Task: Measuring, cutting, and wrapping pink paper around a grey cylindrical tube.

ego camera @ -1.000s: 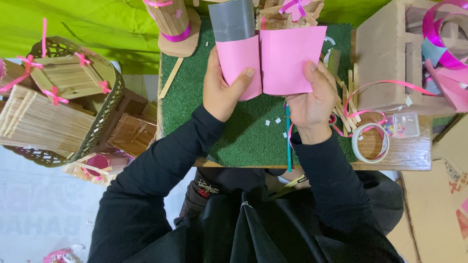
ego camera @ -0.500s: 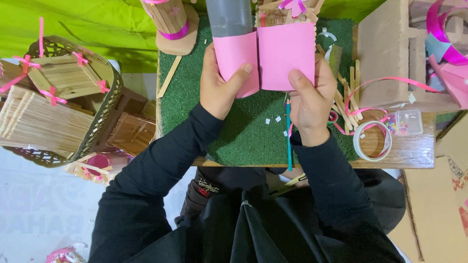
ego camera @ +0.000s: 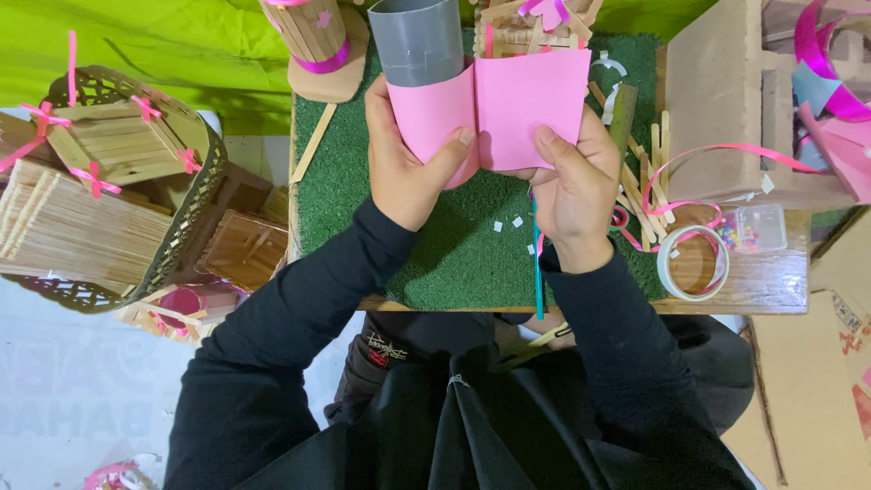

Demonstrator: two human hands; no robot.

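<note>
A grey tube [ego camera: 415, 41] stands over the green turf mat [ego camera: 454, 254], with a pink sheet [ego camera: 508, 104] partly wrapped around its lower part. My left hand [ego camera: 404, 163] grips the tube from the left, thumb pressing the pink sheet against it. My right hand [ego camera: 572, 186] holds the flat free end of the sheet, thumb on its lower edge. Both sleeves are black.
A wicker basket [ego camera: 195, 195] with stick-built boxes [ego camera: 77, 227] sits left. A stick cup with pink band [ego camera: 313, 41] stands behind the mat. At right lie loose wooden sticks [ego camera: 649, 177], pink ribbon [ego camera: 726, 150], a tape roll [ego camera: 694, 263], a small clear box [ego camera: 753, 227] and a cardboard block [ego camera: 717, 100].
The tube and pink sheet have shifted slightly; the sheet's left part now curves tighter around the tube, and my right thumb has slid lower on the free end.
</note>
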